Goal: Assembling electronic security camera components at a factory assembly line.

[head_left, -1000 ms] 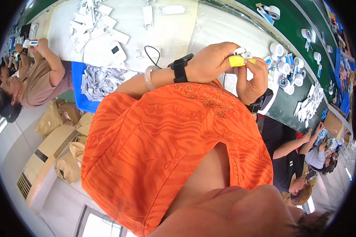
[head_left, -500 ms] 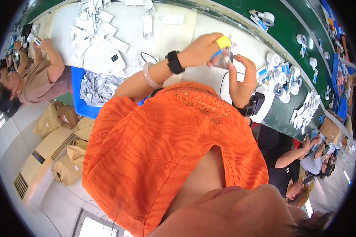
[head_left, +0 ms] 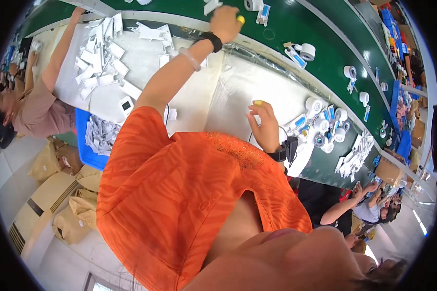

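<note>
My left hand [head_left: 225,24] is stretched out over the green conveyor belt at the far edge. Its fingers are bent against a white plastic part [head_left: 212,7], which is partly cut off by the top of the picture; the grip is partly hidden. A yellow finger cover shows on this hand. My right hand [head_left: 264,127] hovers over the white work surface [head_left: 228,102], fingers loosely curved and apart, with nothing in them. It also wears a yellow finger cover. Just right of it lies a heap of round white devices [head_left: 321,125] with blue-and-white pieces.
White plastic brackets [head_left: 99,58] are piled at the left, by a small white device [head_left: 126,104]. A blue bin [head_left: 85,145] holds more parts. Round devices [head_left: 307,52] ride the belt [head_left: 272,36]. White strips [head_left: 355,154] lie at right. A co-worker [head_left: 39,109] reaches across at left.
My hands have parted. The left has swung far forward to the belt; the right has opened and stays over the work surface. The small piece formerly between them is gone from there. The view has shifted.
</note>
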### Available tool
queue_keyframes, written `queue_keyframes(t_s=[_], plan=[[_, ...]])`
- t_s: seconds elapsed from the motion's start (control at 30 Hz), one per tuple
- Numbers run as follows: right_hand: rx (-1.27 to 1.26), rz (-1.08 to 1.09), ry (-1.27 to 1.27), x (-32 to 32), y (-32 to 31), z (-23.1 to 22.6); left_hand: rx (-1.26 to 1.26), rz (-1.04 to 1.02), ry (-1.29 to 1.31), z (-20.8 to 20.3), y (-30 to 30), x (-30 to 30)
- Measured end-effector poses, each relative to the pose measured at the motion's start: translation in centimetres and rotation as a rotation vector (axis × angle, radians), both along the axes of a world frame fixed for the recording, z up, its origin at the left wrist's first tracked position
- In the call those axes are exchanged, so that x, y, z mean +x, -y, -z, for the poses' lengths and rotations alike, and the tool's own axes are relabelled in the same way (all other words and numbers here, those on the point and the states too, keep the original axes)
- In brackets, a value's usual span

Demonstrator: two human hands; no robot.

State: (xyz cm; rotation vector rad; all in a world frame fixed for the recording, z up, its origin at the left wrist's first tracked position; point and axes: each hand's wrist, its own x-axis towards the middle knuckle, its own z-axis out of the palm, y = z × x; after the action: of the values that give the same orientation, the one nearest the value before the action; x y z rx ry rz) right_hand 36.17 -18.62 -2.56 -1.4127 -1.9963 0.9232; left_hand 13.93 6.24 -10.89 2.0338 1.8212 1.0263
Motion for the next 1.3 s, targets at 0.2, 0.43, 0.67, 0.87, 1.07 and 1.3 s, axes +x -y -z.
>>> queue_keyframes(t_s=[0.2,0.43,0.67,0.87,1.07,1.3], plan=[[-0.043,-0.084,0.067,-0.2,-3.1,1.3,-0.201,-0.129,0.188,8.6,-7.2,6.5],[0.129,0.026,0.096,0.9,-5.1,1.9,-0.218,0.16,0.644,4.5,-5.7,7.3],[0.417,0.254,0.045,-0.4,-7.2,-1.4,-0.852,0.881,0.867,-7.3,7.1,3.0],[-0.336,0.014,-0.524,-0.2,-3.4,1.0,-0.836,0.88,0.349,-12.0,12.9,2.5],[-0.48,0.078,-0.579,-0.5,-0.1,-0.4,-1.013,0.681,0.966,-9.3,16.4,1.6],[-0.554,0.282,-0.797,0.9,1.7,-0.9,-0.564,0.765,0.997,-5.0,22.3,3.7]])
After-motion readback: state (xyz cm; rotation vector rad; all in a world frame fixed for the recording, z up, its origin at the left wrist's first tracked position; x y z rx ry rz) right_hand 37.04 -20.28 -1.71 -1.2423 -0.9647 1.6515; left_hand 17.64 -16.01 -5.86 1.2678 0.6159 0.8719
